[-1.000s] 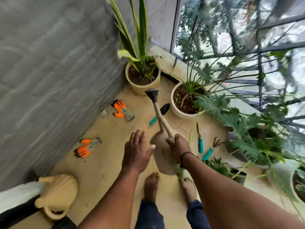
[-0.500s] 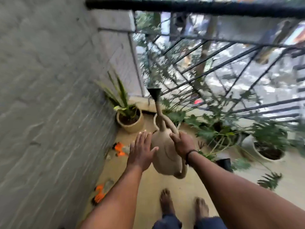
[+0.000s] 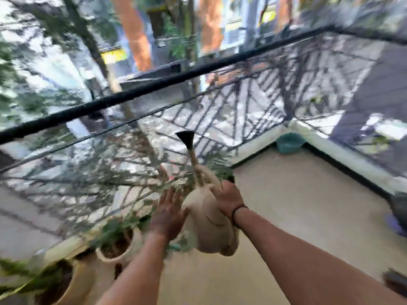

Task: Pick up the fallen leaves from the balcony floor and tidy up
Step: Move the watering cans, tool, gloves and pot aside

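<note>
You are standing on the balcony of a home, up above street level. A black metal railing [image 3: 176, 78] with diagonal lattice bars runs from nine o'clock to two o'clock, and blurred trees and buildings show beyond it. Beige floor tiles [image 3: 297, 205] spread out at three o'clock, edged by a pale raised kerb [image 3: 253, 148]. Cream round plant pots [image 3: 119, 249] holding green foliage line the railing at seven o'clock. A teal round bowl [image 3: 289, 143] sits in the corner at one o'clock.

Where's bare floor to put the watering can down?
Free: tan floor right of the watering can, bounded by the white kerb and teal bowl in the corner. Crowded: left, potted plants along the railing.
</note>
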